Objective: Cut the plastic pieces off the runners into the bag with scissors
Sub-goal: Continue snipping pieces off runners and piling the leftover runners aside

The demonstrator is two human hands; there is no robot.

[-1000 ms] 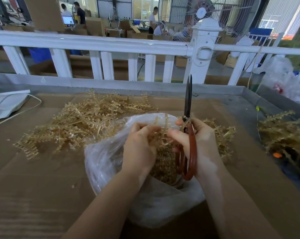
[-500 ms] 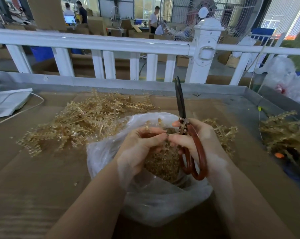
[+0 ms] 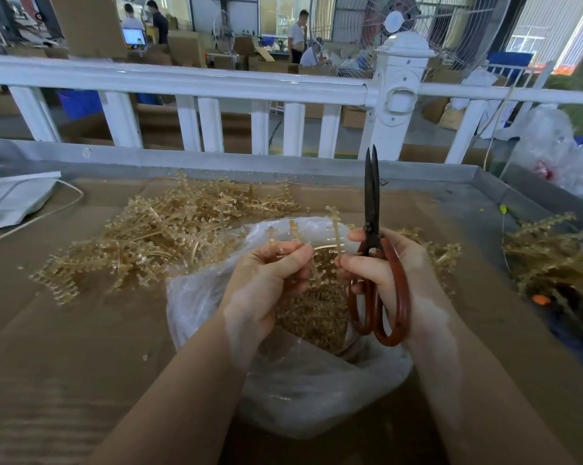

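While our left hand (image 3: 266, 280) pinches a runner (image 3: 320, 250) above the open bag (image 3: 303, 397) and our right hand (image 3: 384, 273) grips the scissors (image 3: 372, 229) with blades closed and upright, we are not cutting; the right fingertips also pinch the runner. Pieces may miss the bag if cut beyond its mouth; no legible writing appears.

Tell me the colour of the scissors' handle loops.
Reddish-brown handle loops, below dark, near-black blades; the head view shows them in the right hand.
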